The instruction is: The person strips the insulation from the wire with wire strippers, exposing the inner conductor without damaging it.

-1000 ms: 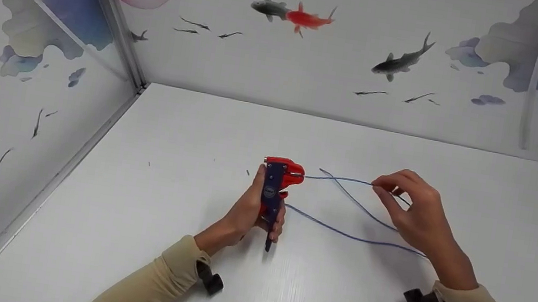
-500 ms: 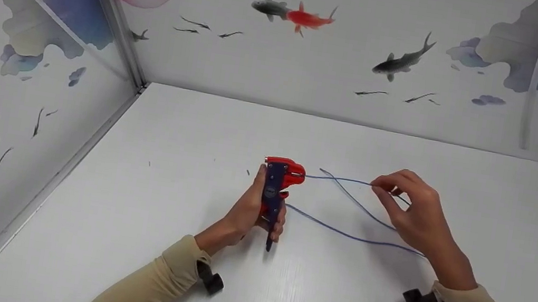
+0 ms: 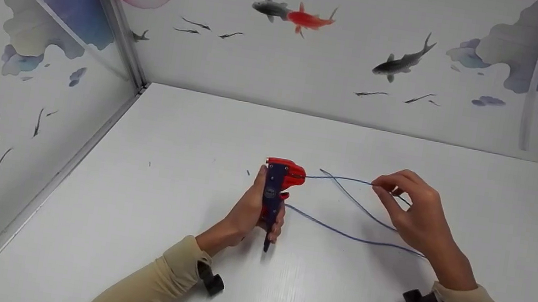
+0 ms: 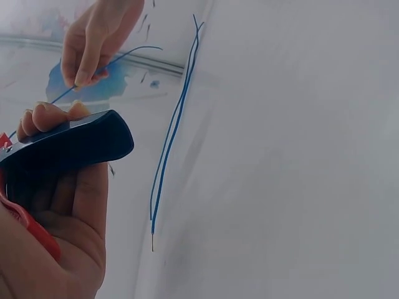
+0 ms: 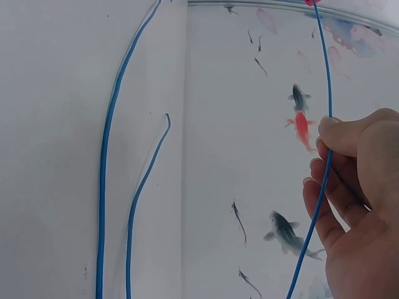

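Note:
My left hand [image 3: 246, 206] grips a red and dark blue wire stripper [image 3: 272, 189] with its fingers wrapped round the handles. In the left wrist view the dark handle [image 4: 81, 146] lies across the palm, over a red handle [image 4: 34, 233]. One end of a blue wire [image 3: 339, 178] enters the red head of the stripper. My right hand [image 3: 417, 210] pinches this wire between thumb and forefinger, a short way right of the tool. Past the fingers, the wire [image 5: 310, 230] runs on freely in the right wrist view. Inside the stripper's head its tip is hidden.
Two more blue wires lie on the white table [image 3: 230, 124] below my hands; one wire [image 4: 167, 156] ends in bare metal. Tiny dark scraps, such as one scrap [image 3: 248, 173], lie left of the stripper. Painted walls [image 3: 332, 86] bound the table at the back and left.
The stripper's handles have drawn slightly closer together, and the pale slot in its red head shows less. Right hand and pinched wire stay almost still.

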A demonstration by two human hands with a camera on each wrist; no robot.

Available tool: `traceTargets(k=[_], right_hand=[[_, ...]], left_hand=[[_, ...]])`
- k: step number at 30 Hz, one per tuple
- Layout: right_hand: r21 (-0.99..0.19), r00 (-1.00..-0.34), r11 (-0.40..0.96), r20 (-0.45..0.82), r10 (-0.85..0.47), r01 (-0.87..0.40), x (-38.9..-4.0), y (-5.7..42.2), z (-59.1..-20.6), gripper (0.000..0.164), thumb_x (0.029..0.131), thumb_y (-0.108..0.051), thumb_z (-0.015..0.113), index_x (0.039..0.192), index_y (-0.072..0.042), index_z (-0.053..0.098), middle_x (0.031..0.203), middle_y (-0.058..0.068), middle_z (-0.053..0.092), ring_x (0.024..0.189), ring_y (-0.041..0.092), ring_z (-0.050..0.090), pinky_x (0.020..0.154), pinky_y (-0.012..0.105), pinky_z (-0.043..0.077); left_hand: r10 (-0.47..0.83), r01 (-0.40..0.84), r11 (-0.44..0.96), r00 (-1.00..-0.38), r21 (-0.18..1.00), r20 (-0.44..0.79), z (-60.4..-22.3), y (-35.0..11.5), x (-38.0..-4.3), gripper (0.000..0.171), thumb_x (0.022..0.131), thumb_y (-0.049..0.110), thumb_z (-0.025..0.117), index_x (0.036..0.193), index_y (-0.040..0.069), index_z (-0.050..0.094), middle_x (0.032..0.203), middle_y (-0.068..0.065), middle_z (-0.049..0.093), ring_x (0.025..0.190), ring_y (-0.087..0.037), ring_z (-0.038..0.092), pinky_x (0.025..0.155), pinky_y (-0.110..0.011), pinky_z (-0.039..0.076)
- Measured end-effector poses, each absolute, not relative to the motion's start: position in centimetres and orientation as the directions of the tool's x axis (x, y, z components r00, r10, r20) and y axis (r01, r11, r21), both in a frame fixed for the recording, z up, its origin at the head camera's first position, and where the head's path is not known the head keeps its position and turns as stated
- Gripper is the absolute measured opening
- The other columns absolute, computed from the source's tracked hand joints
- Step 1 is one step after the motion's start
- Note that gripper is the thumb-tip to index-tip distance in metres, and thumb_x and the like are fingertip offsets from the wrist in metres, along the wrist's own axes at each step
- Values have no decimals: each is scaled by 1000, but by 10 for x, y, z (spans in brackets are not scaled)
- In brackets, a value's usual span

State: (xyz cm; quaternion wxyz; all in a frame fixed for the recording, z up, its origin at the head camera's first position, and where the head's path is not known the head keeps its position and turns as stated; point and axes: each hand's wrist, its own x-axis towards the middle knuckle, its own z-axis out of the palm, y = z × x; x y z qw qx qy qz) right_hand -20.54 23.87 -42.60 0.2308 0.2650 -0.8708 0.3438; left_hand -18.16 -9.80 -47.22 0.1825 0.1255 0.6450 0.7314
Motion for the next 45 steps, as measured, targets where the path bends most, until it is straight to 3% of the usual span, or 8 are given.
traceTargets(k=[8,18,33,45], right_hand=[[-448,-729,622,608,-315,-642,-209,242,-429,24,93,5,81,110,-12,80,101,-1,73,91,5,62,82,7,51],[-470,-737,611,605,-303,-637,-208,245,-428,23,94,5,80,110,-11,80,101,0,72,92,4,62,82,3,50],[-465,-710,592,646,-282,-658,-208,246,-423,22,93,3,82,107,-13,84,98,-1,74,80,7,55,71,7,46],[-505,-712,555,655,-253,-661,-212,254,-419,20,92,3,83,104,-13,85,92,-2,72,77,5,51,66,11,42]], left_hand=[[429,-106,-106,-902,989,-50,-472,-97,-180,86,105,81,11,89,9,56,65,0,56,52,-17,58,56,-33,60],[456,-114,-106,-888,988,-54,-473,-97,-181,88,106,80,10,109,7,60,72,-1,65,60,-18,68,64,-36,66],[410,-146,-149,-909,978,-73,-474,-94,-181,86,105,83,16,94,9,60,69,-2,62,55,-17,63,63,-34,65],[445,-152,-120,-891,981,-84,-472,-92,-183,94,104,83,17,102,2,64,75,-4,68,61,-19,71,69,-39,68]])
